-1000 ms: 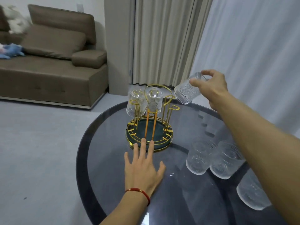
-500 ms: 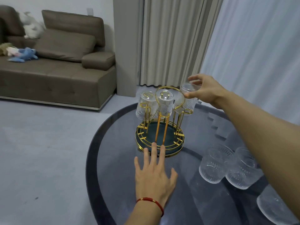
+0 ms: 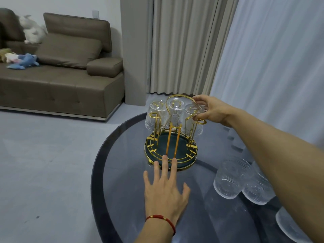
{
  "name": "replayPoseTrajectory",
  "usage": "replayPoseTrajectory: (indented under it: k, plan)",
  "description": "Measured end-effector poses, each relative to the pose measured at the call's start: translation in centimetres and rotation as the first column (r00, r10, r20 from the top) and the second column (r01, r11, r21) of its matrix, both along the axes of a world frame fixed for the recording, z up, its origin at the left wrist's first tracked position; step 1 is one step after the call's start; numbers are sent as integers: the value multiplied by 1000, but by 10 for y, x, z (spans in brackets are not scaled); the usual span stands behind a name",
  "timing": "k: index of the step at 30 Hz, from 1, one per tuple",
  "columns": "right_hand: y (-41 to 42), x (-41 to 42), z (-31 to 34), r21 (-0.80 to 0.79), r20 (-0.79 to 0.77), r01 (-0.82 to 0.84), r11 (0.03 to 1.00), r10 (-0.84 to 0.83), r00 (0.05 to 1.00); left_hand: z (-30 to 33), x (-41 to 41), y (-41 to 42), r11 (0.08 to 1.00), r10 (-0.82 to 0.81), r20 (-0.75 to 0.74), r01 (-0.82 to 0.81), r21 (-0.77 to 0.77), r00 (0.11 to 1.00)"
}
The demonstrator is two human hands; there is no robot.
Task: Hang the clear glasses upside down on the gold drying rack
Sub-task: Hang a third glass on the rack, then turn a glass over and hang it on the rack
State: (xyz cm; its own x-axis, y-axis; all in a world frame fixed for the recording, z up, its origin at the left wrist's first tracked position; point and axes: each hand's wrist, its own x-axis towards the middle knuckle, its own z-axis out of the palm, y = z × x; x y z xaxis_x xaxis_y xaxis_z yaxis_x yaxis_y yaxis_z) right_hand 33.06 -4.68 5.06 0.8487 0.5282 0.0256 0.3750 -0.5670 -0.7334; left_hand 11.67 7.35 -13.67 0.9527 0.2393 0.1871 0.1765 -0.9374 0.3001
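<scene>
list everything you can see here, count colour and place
gold drying rack: one, gold wire on a dark green base, far side of the table
clear glasses on rack: three, upside down on the pegs
clear glasses on table: at least three, right of the rack
table: one, dark glass, round
sofa: one, brown, back left
soft toys: several, white and blue, on the sofa
curtains: beige and sheer white, behind the table
left hand: flat on the table, fingertips at the rack base, red bracelet
right hand: on the rightmost hung glass
</scene>
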Motion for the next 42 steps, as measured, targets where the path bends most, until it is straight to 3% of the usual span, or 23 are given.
replayPoseTrajectory:
  k: [4,8,12,15,18,21,23,24,25,27,28,29,33,37,40,42]
  plan:
    - [-27,-21,0,-19,97,101,995,-99,990,1,-1,1,1000,-4,-1,4,5,1000]
    - [-65,-75,-22,-87,379,267,960,-216,900,5,-4,1,1000,-8,6,8,-24,1000]
    - [-85,-141,-72,-362,430,458,812,-290,855,6,-5,2,999,-10,0,10,-48,1000]
    - [-84,-165,-97,-519,460,501,693,-268,847,9,-4,1,998,-6,-4,6,-56,1000]
    - [-82,-170,-103,-493,496,536,685,-285,820,18,-4,1,1000,16,-30,-16,0,999]
    - [-84,-175,-97,-416,495,518,747,-292,818,28,-11,-7,999,25,-33,-24,24,999]
    - [-85,-184,-94,-294,490,474,830,-295,820,37,-16,-18,997,-41,42,44,-59,998]
    - [-86,-190,-93,-218,498,442,870,-290,817,45,-20,-25,973,-88,107,109,-204,990]
    - [-88,-196,-93,-140,501,402,905,-285,817,56,-25,-33,893,-125,163,183,-411,979]
    - [-91,-209,-90,11,462,294,956,-266,846,77,-38,-51,567,-190,188,265,-780,963]
    - [-92,-215,-88,69,429,228,971,-235,872,84,-45,-59,412,-243,177,267,-871,954]
    - [-92,-221,-86,99,403,165,981,-191,895,88,-50,-64,318,-281,164,252,-914,946]
    - [-84,-239,-82,96,404,41,995,-77,912,92,-62,-63,109,-225,204,233,-966,953]
    - [-73,-246,-82,-47,456,-18,999,38,889,91,-70,-50,77,-214,275,297,-952,937]
    - [-71,-247,-84,85,293,-3,996,-22,956,90,-68,-38,2,-107,267,269,-963,958]
    - [-74,-245,-87,243,22,87,966,-95,995,90,-63,-29,-128,-93,260,247,-960,961]
